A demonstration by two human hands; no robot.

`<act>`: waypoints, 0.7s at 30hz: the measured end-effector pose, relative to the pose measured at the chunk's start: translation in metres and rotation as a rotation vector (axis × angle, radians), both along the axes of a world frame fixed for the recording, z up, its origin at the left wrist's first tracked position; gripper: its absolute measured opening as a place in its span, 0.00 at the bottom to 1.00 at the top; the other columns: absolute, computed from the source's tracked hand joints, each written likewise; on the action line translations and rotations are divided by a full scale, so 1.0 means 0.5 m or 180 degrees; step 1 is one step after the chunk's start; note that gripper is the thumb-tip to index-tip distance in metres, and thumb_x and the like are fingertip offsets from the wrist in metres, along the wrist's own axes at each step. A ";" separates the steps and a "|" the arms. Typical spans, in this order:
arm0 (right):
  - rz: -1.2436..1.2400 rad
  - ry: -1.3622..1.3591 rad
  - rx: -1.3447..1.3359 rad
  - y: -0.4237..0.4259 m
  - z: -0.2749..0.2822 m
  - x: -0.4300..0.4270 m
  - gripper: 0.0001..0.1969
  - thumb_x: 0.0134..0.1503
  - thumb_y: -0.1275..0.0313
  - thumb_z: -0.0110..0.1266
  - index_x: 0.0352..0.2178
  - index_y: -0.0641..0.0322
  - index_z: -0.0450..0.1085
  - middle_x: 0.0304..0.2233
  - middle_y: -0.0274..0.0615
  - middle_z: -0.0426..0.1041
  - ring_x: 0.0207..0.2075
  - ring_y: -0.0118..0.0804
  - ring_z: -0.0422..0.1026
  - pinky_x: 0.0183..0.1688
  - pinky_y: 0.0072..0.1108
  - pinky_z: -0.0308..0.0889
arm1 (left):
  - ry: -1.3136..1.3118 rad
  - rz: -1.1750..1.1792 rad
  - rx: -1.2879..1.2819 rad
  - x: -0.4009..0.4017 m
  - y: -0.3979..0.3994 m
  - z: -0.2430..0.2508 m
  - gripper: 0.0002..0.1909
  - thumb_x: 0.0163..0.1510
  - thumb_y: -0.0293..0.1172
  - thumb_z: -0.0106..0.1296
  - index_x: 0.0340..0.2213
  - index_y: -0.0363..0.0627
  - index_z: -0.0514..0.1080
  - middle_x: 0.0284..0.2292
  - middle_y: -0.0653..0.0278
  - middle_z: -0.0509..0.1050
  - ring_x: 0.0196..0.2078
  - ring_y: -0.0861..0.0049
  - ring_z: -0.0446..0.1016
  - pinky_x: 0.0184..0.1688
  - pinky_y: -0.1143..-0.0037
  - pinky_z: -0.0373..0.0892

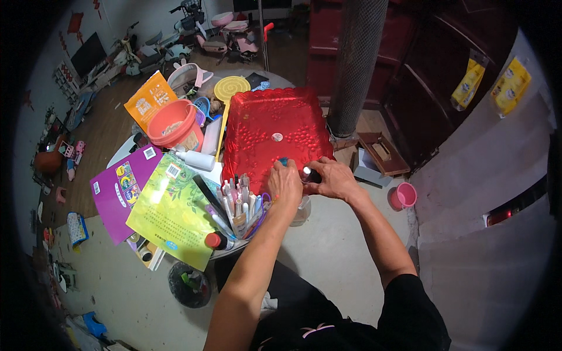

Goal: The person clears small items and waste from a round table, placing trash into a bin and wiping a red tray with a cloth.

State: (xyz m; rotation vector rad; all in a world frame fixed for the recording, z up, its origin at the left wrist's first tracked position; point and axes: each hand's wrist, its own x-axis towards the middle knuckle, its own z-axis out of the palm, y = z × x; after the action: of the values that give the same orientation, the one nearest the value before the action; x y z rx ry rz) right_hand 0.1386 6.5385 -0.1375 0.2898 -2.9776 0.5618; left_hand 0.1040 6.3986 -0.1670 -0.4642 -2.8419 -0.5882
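A large red tray (281, 118) with embossed grape patterns and a scalloped rim lies before me, a small round sticker near its middle. Over its near edge, my left hand (285, 182) has its fingers curled around a small teal object (283, 162), mostly hidden by the hand. To the right, my right hand (334, 177) grips a small dark bottle with a white cap (312, 174), tilted on its side. Below the hands stands a clear plastic container (301, 212), partly covered by my left wrist. Left of that wrist is a holder packed with pens (240, 206).
A green book (175, 210), a purple book (127, 188), a white bottle (195, 160), a coral bucket (173, 125) and a red-capped bottle (217, 240) crowd the left. A mesh-wrapped pillar (358, 66) rises behind the tray. A bin (189, 285) and a pink bucket (402, 196) stand on the floor.
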 end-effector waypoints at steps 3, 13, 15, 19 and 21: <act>-0.0166 -0.0008 0.0021 -0.022 0.005 -0.007 0.17 0.40 0.57 0.54 0.32 0.51 0.70 0.30 0.47 0.70 0.36 0.45 0.69 0.37 0.34 0.65 | 0.0236 0.0050 0.0242 0.034 -0.004 0.027 0.10 0.42 0.24 0.47 0.31 0.37 0.64 0.30 0.43 0.65 0.33 0.51 0.68 0.33 0.60 0.66; -0.0407 0.0295 -0.0543 -0.014 -0.036 -0.016 0.15 0.46 0.60 0.54 0.31 0.60 0.70 0.26 0.51 0.71 0.30 0.46 0.70 0.33 0.30 0.64 | 0.0786 -0.1007 0.1469 0.332 -0.191 0.119 0.12 0.41 0.22 0.54 0.30 0.38 0.64 0.23 0.57 0.68 0.22 0.66 0.69 0.25 0.75 0.67; -0.0441 0.0415 -0.1660 -0.009 -0.047 -0.003 0.14 0.48 0.65 0.54 0.31 0.65 0.70 0.26 0.44 0.72 0.29 0.36 0.70 0.32 0.23 0.63 | 0.0930 -0.0555 0.1769 0.390 -0.276 0.115 0.13 0.41 0.20 0.54 0.31 0.38 0.64 0.24 0.58 0.70 0.22 0.71 0.70 0.23 0.77 0.67; -0.0079 -0.0036 -0.3153 -0.053 0.017 0.054 0.13 0.49 0.68 0.53 0.31 0.70 0.67 0.26 0.35 0.70 0.30 0.27 0.67 0.34 0.18 0.62 | 0.0433 0.1237 0.1730 0.397 -0.420 0.106 0.09 0.45 0.22 0.52 0.31 0.39 0.65 0.20 0.57 0.69 0.18 0.72 0.69 0.20 0.76 0.64; 0.0630 -0.0474 -0.3684 -0.048 0.034 0.088 0.12 0.48 0.68 0.51 0.31 0.69 0.67 0.28 0.36 0.68 0.31 0.27 0.66 0.36 0.18 0.61 | 0.0111 0.1046 0.1762 0.354 -0.472 0.075 0.06 0.48 0.24 0.49 0.30 0.39 0.64 0.22 0.52 0.69 0.24 0.58 0.70 0.25 0.70 0.65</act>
State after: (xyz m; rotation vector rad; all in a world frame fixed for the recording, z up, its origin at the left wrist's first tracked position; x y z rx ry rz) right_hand 0.1827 6.5144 -0.1204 0.4083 -2.2052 2.1809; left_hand 0.2811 6.1628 -0.1294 0.0858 -2.4824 -1.2144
